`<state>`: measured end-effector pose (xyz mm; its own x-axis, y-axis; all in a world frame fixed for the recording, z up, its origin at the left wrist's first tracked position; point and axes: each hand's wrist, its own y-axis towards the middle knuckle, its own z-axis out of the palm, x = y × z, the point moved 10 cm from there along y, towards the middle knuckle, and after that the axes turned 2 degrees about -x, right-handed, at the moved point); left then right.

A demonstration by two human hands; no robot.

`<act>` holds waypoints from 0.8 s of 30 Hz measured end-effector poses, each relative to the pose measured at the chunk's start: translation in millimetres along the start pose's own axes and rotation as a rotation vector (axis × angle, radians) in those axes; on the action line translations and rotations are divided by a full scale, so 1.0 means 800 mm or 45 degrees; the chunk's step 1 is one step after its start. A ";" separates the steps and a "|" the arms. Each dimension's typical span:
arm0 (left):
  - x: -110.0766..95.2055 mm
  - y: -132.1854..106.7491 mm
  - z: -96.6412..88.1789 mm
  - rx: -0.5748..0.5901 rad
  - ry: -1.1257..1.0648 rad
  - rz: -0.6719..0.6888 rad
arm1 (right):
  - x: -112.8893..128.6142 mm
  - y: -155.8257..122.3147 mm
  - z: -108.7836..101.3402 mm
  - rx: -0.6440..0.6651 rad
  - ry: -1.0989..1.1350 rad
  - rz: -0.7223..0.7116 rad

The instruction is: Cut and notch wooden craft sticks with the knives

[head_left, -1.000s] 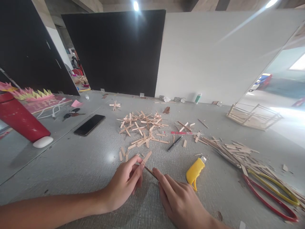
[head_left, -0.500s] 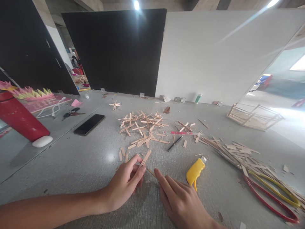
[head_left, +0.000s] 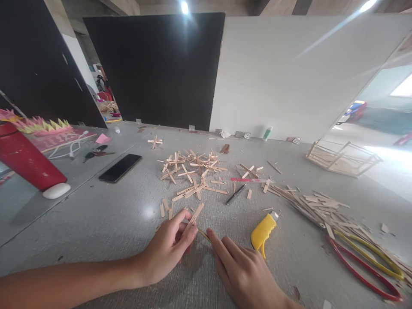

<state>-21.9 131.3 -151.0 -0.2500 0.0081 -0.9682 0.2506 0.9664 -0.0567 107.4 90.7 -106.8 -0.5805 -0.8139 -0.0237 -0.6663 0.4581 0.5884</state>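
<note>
My left hand (head_left: 167,244) pinches a pale wooden craft stick (head_left: 197,213) between thumb and fingers. The stick slants up and away, and a small notch shows near my thumb. A thin, yellowish, narrow tool (head_left: 204,234) lies under the forefinger of my right hand (head_left: 240,268), whose fingers are closed round it. Its tip meets my left thumb by the lower end of the stick; most of it is hidden, so its kind is unclear. Just beyond my hands lie short stick pieces (head_left: 162,210) and a pile of crossed craft sticks (head_left: 193,165).
A yellow cutter (head_left: 264,229) lies right of my right hand, with red-and-yellow-handled shears (head_left: 363,266) and a stick heap (head_left: 334,210) farther right. A black pen (head_left: 236,194) lies ahead. On the left are a phone (head_left: 120,168), a white mouse (head_left: 57,191) and a red bottle (head_left: 28,154).
The narrow tool's tip has shifted slightly toward my left thumb and shows less. Both hands otherwise keep nearly the same place, and the craft stick stays in my left hand.
</note>
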 end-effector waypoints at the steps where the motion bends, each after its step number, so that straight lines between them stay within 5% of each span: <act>1: -0.001 0.000 0.000 0.001 -0.001 -0.002 | 0.000 0.001 0.000 0.002 -0.002 -0.001; 24: -0.004 -0.001 -0.001 0.009 0.035 0.016 | 0.002 -0.003 0.002 0.021 -0.016 -0.009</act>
<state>-22.1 130.6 -148.0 -0.2724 0.0271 -0.9618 0.2604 0.9644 -0.0466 107.5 88.9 -109.3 -0.5820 -0.8123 -0.0381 -0.6778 0.4587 0.5746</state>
